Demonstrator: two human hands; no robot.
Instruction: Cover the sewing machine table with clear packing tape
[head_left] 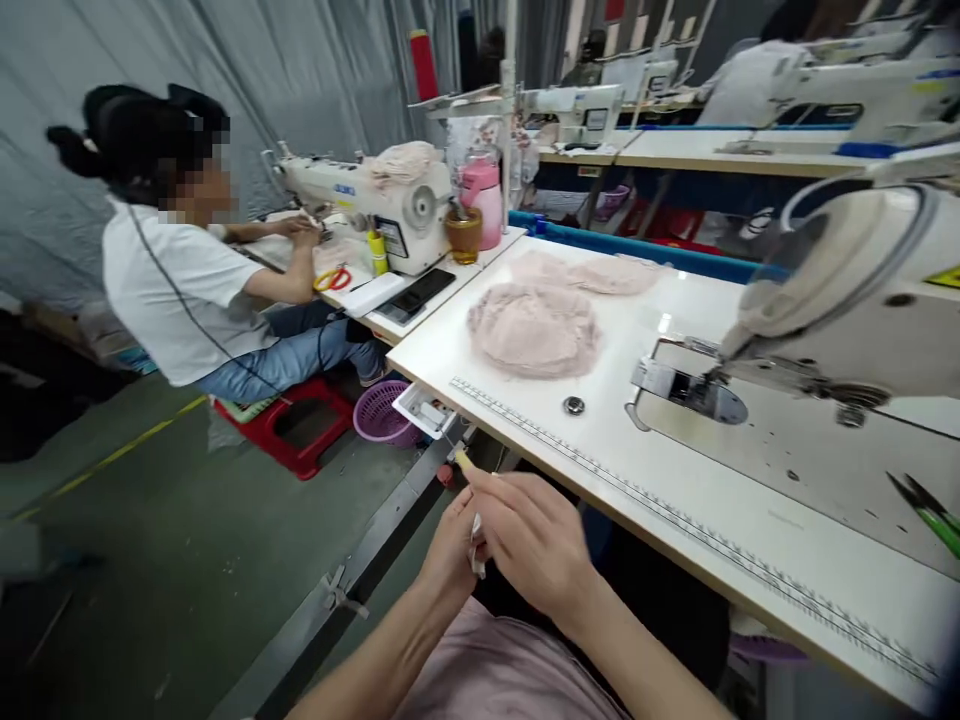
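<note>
My left hand (448,545) and my right hand (536,535) meet in front of my lap, just off the table's front edge, both closed. Between them a small white piece (478,560), thin like paper or cloth, pokes out below the fingers. A pale yellow bit (464,461) shows at the fingertips; I cannot tell whether it is held or worn on a finger. Past the hands, a gathered pale pink fabric piece (534,330) lies on the white table (517,400), near a small round metal bobbin or bobbin case (574,405).
At right stands a sewing machine (847,300), with green-handled snips (934,515) beside it. More pink fabric (592,272) lies farther back. A small open drawer (424,410) and a purple basket (386,412) are below left. A co-worker (180,270) sits at another machine (360,195).
</note>
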